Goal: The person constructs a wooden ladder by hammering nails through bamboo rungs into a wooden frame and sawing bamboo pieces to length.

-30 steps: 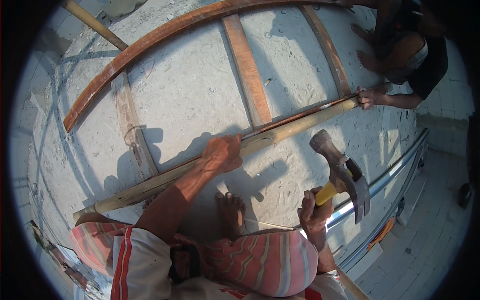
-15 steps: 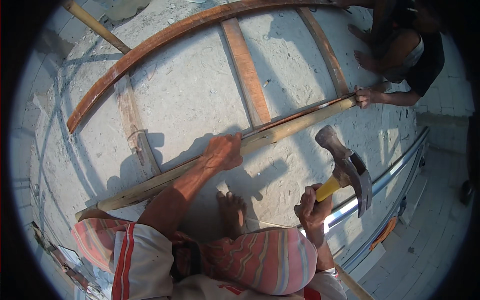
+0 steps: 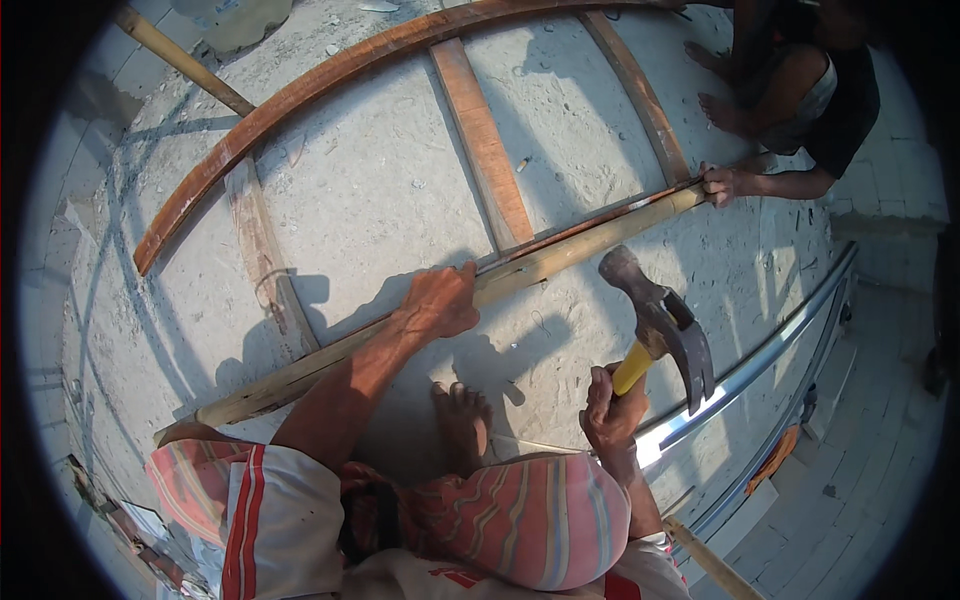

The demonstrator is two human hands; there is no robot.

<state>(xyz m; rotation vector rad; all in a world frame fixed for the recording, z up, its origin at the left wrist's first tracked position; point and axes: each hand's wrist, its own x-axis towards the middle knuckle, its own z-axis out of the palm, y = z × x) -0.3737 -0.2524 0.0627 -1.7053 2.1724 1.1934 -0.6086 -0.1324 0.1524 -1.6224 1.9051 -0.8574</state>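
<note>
Fingers of the right hand (image 3: 612, 410) are clamping the hammer (image 3: 652, 325), which is shifting left, likely bringing it nearer the work; left hand (image 3: 440, 302) is staying put, fingers wrapping the bamboo pole (image 3: 560, 258), which is lying along the wooden frame (image 3: 484, 140); co-worker's hand (image 3: 722, 184) is gripping the far end.

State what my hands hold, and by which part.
Right hand: the claw hammer, by its yellow handle. Left hand: the pale pole, around its middle.

Gritty concrete floor (image 3: 370, 190), timber frame (image 3: 482, 135) and claw hammer (image 3: 656, 328) show a building site
</note>
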